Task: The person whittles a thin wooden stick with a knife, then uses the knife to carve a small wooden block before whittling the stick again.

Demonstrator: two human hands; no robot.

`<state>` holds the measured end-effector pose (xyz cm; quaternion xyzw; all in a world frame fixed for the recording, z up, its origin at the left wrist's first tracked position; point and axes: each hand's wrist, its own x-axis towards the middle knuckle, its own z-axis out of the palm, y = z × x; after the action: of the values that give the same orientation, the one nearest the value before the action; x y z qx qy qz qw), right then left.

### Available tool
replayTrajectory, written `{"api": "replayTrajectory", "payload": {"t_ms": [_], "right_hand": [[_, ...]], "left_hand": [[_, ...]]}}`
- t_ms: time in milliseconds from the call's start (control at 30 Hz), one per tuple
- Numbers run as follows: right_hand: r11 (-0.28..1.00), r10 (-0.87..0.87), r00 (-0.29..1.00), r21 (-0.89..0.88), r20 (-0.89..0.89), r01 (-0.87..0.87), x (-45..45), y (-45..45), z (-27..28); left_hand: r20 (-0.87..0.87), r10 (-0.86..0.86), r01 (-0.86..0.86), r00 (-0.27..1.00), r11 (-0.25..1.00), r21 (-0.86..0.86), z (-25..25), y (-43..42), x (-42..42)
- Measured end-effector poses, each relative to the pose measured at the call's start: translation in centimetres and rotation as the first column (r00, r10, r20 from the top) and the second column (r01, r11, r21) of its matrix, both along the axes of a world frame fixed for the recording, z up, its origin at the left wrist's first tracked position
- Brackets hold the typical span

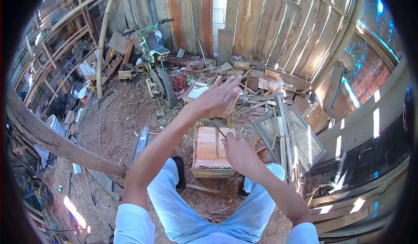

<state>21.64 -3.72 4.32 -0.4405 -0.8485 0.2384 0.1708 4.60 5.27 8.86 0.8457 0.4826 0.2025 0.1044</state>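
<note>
My left hand point(219, 97) is raised in front of me with its fingers stretched out, and nothing shows in it. Lower and to the right, my right hand point(237, 150) is closed on a thin dark tool, of which a narrow length point(221, 132) sticks out toward the upper left. Below the hands a wooden crate point(212, 173) stands on the ground between my feet, with pale slats across its top. A thin wooden strip point(217, 143) shows upright over the crate, beside my right hand. Behind my left hand is another box point(194, 91) with a whitish top, partly hidden.
A green bike point(163, 80) leans at the back left. Scrap wood point(261, 87) is heaped along the plank wall point(261, 22). Framed panels point(305, 139) lean at the right. A thick beam point(65, 144) crosses the left side. Wood shavings cover the ground point(126, 113).
</note>
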Motion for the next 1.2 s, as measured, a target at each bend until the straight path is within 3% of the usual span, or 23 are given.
{"api": "replayTrajectory", "payload": {"t_ms": [300,400,433,500,633,667,700,733,767,833,900,1033,1200], "right_hand": [[0.996,0.054,0.998,0.074,0.029,-0.056,0.1,1.0,-0.3],[0.997,0.05,0.997,0.052,0.057,-0.053,-0.3,1.0,-2.6],[0.997,0.054,0.992,0.047,0.11,-0.059,-0.6,1.3,-4.6],[0.998,0.053,0.985,0.033,0.162,-0.059,-0.8,1.9,-5.3],[0.998,0.045,0.981,-0.059,0.188,-0.034,-1.4,1.9,-5.7],[0.998,0.03,0.984,-0.06,0.177,-0.02,-1.5,1.9,-5.8],[0.998,0.012,0.987,-0.061,0.163,-0.002,-1.4,1.9,-5.9],[0.998,0.012,0.986,-0.07,0.166,0.0,-1.4,2.0,-5.9],[0.996,-0.013,0.987,-0.081,0.161,0.027,-1.5,2.2,-5.8],[0.992,-0.029,0.987,-0.114,0.158,0.047,-1.8,2.1,-5.9],[0.991,-0.065,0.988,-0.106,0.137,0.08,-1.8,1.9,-5.9],[0.973,-0.139,0.989,-0.18,0.052,0.147,-1.6,0.8,-6.6],[0.958,-0.162,0.987,-0.236,0.025,0.163,-2.6,0.2,-6.2]], "left_hand": [[-0.078,0.057,-0.052,0.995,0.997,0.063,-4.3,0.7,-1.3],[-0.107,0.133,-0.125,0.985,0.989,0.073,-10.8,3.1,-2.3],[-0.101,0.164,-0.169,0.981,0.985,-0.036,-12.2,2.9,-2.5],[0.147,0.175,-0.187,0.973,0.98,0.069,-12.0,2.1,-2.0],[0.281,0.189,-0.2,0.941,0.98,0.01,-8.8,0.5,-1.6],[0.585,0.213,-0.242,0.782,0.97,-0.03,-8.7,-0.8,-1.8],[0.818,0.218,-0.267,0.533,0.96,-0.082,-8.5,-2.0,-1.8],[0.838,0.135,-0.264,0.529,0.965,0.011,-8.1,-3.5,-1.6],[0.837,0.146,-0.264,0.528,0.964,-0.002,-7.7,-4.7,-1.0],[0.653,0.117,-0.269,0.748,0.953,0.138,-7.2,-6.8,-0.1],[0.628,0.17,-0.311,0.76,0.943,0.121,-6.6,-7.0,-0.5],[0.682,0.134,-0.202,0.719,0.979,0.021,-6.5,-7.4,-0.6],[0.636,0.165,-0.254,0.754,0.966,0.051,-5.9,-7.7,-1.2]]}}
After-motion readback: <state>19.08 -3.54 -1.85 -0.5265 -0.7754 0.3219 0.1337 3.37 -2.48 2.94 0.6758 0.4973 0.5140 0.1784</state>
